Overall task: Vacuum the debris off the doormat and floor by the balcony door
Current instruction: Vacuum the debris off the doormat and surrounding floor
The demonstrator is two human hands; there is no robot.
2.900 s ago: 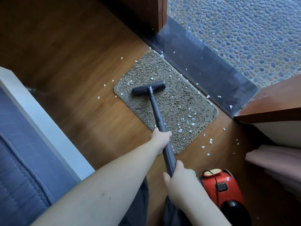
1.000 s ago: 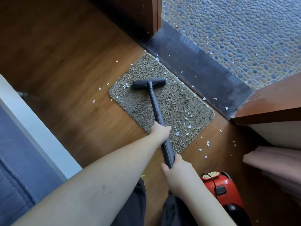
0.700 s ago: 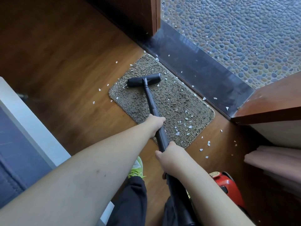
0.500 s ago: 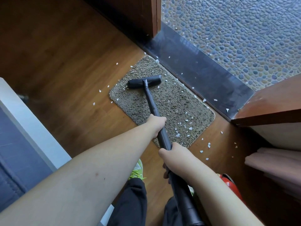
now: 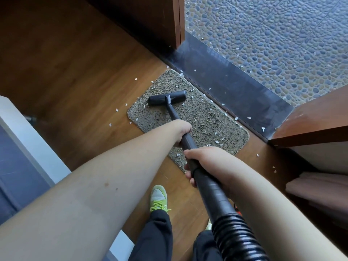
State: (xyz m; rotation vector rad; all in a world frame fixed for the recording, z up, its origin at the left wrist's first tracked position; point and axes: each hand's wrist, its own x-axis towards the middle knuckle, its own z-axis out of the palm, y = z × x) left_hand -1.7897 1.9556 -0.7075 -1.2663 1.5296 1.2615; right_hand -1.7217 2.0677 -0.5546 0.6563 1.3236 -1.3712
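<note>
Debris (image 5: 216,141): white flecks scattered on the mat (image 5: 207,119), densest just ahead and to the right of the left fingers (image 5: 185,129); looser flecks on the floor (image 5: 75,72) off the mat's left edge, on the dark sill (image 5: 244,91) along its far edge, and near the right corner.

Left hand (image 5: 180,131) grips the wand (image 5: 177,117), fingers wrapped round it, partly hidden behind the tube. Right hand (image 5: 205,162) grips the same wand closer to the body, just above the ribbed hose (image 5: 231,236); fingers curled under, thumb side on top. Hands are near each other, not touching.

Head (image 5: 167,97) sits flat on the mat's far-left part, well ahead of the left fingers. Wand's long axis runs from the hands forward and slightly left; head's long axis lies crosswise to it.

Judgement: the near-right flecks lie closer to the hands than the head does, so the next pass probably calls for drawing the head back and swinging it right. Left hand is nearer the debris and likely steers. Much of the task remains: mat's right half, floor and sill are not yet cleared.

A green shoe (image 5: 159,196) stands below the hands.
</note>
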